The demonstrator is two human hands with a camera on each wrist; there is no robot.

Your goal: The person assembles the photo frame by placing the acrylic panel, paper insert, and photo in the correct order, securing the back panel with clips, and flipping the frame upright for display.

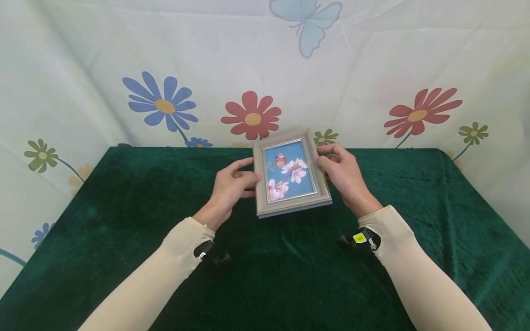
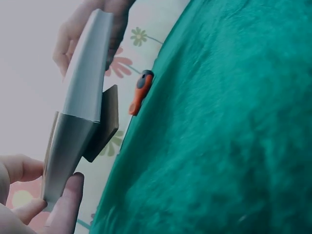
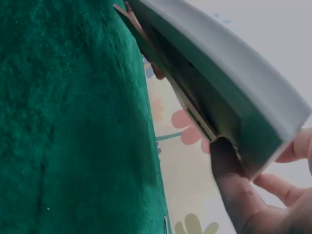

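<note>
A picture frame (image 1: 291, 177), pale wood-toned with a picture of a bird and pink blossoms on blue, is held tilted above the green cloth. Its left edge is gripped by my left hand (image 1: 232, 186), thumb on the front side. On the opposite edge, my right hand (image 1: 342, 175) pinches the frame between thumb and fingers. From behind, a dark flat stand (image 2: 108, 124) juts out in the left wrist view. The right wrist view shows the frame's pale side (image 3: 243, 63) and its shadowed back, with fingers at the lower corner.
A screwdriver (image 2: 141, 91) with an orange and black handle lies near the cloth's far edge, hidden in the head view. Green velvety cloth (image 1: 136, 207) covers the table. A flower-printed curtain (image 1: 348, 87) hangs behind it.
</note>
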